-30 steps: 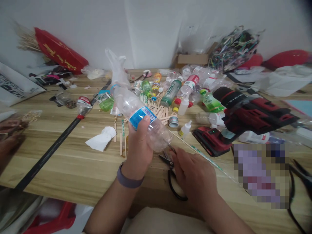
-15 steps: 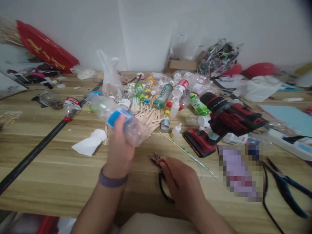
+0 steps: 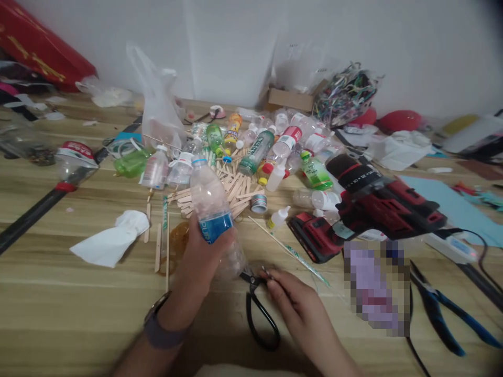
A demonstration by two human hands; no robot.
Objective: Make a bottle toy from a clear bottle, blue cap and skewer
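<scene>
My left hand is wrapped round a clear plastic bottle with a blue label. The bottle stands tilted, its blue-rimmed neck pointing away and its base near my right hand. My right hand is closed in a pinch. A thin, shiny tip sticks out of its fingers, but I cannot make out what it belongs to. Right beside those fingers are black-handled scissors, one loop lying toward me and the blade ending by the bottle's base.
Behind are wooden craft sticks and many plastic bottles. A red cordless drill stands at the right, with blue-handled pliers nearer me. White tissue and a black pole lie at the left.
My left hand has turned the bottle from lying sideways to steeper and brought its base down toward my right hand. My right hand has shifted slightly right. The view has also moved.
</scene>
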